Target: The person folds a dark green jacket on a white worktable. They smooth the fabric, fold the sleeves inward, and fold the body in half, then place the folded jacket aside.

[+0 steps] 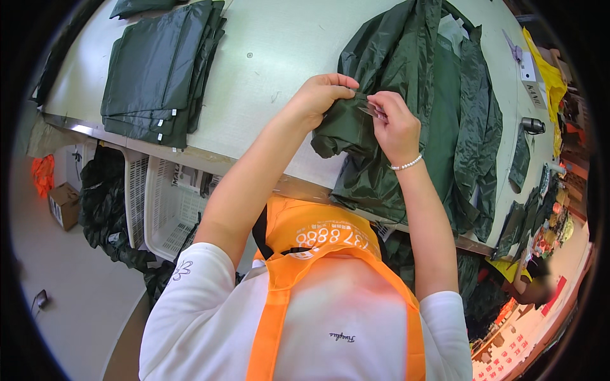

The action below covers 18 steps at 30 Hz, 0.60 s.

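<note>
A dark green, shiny jacket (pixel 448 127) lies spread over the table's front edge, with its pale lining showing near the collar. My left hand (pixel 322 98) pinches the edge of its bunched-up sleeve (pixel 346 130) and lifts it off the table. Close beside it, my right hand (pixel 397 124) is closed around small metal thread snips (pixel 370 110), mostly hidden by the fingers. Their pointed tips are at the sleeve edge, next to my left fingertips. A beaded bracelet (pixel 406 163) circles my right wrist.
Folded dark green garments (pixel 152 66) are stacked at the left of the pale table (pixel 279 38). Under it stands a white plastic basket (pixel 166 219). A cardboard box (pixel 64 206) sits on the floor. Purple-handled scissors (pixel 512 47) and a black cylinder (pixel 533 126) lie far right; another person is beyond.
</note>
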{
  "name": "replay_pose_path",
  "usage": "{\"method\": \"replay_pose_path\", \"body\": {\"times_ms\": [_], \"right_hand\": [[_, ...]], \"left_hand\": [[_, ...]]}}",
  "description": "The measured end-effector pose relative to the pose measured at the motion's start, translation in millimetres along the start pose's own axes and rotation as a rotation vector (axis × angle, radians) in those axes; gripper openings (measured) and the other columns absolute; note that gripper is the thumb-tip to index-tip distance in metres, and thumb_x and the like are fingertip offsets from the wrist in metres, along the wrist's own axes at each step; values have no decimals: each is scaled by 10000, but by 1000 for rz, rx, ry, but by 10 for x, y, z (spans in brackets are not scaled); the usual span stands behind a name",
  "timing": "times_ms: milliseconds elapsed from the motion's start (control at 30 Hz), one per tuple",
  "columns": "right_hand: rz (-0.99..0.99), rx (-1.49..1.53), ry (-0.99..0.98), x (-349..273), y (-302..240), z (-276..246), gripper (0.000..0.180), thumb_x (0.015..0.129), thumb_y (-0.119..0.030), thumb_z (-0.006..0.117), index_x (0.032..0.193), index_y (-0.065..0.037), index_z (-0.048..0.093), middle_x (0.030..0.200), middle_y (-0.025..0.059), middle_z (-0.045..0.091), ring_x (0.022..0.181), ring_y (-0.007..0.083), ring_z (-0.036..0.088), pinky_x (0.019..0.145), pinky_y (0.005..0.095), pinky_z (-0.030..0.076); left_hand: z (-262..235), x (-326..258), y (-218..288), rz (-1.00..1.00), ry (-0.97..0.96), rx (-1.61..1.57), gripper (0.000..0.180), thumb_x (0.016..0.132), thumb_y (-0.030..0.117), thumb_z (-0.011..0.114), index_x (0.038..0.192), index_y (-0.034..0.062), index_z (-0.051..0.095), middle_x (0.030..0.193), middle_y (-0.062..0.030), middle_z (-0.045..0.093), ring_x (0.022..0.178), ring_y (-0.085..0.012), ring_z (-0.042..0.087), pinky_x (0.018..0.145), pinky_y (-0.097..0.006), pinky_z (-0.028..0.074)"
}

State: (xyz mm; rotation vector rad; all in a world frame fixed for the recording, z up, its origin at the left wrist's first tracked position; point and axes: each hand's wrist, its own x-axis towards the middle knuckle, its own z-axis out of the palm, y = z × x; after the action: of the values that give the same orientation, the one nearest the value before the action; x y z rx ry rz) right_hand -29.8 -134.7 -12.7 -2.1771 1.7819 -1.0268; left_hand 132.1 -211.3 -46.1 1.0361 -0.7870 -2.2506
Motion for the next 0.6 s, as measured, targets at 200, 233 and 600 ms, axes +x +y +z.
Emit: {"method": "replay_pose_path", "body": {"times_ms": [200, 233, 600], "right_hand": [[282, 201, -116, 49, 8, -55, 66, 842, -83, 619, 891, -49, 588, 757, 110, 643, 655, 257, 635, 573, 313, 483], [285, 203, -126, 52, 51, -56, 76, 857, -107, 613, 894, -48, 583, 751, 115, 645, 662, 263, 637, 576, 321, 483], [447, 194, -144, 66, -95, -173, 192, 894, -234, 591, 939, -51, 549, 813, 114, 643, 724, 261, 632, 638, 339, 482]], "left_hand": [[76, -77, 7, 143, -1, 357, 139, 817, 45, 601, 927, -9, 667, 853, -63, 665, 732, -99, 605, 680, -233, 502], [109, -97, 12, 168, 11, 442, 139, 810, 56, 616, 911, -15, 679, 841, -59, 667, 733, -92, 600, 682, -231, 495], [86, -78, -79, 348, 98, 459, 145, 788, 115, 690, 861, -10, 684, 824, -34, 673, 765, -92, 599, 720, -223, 473]]}}
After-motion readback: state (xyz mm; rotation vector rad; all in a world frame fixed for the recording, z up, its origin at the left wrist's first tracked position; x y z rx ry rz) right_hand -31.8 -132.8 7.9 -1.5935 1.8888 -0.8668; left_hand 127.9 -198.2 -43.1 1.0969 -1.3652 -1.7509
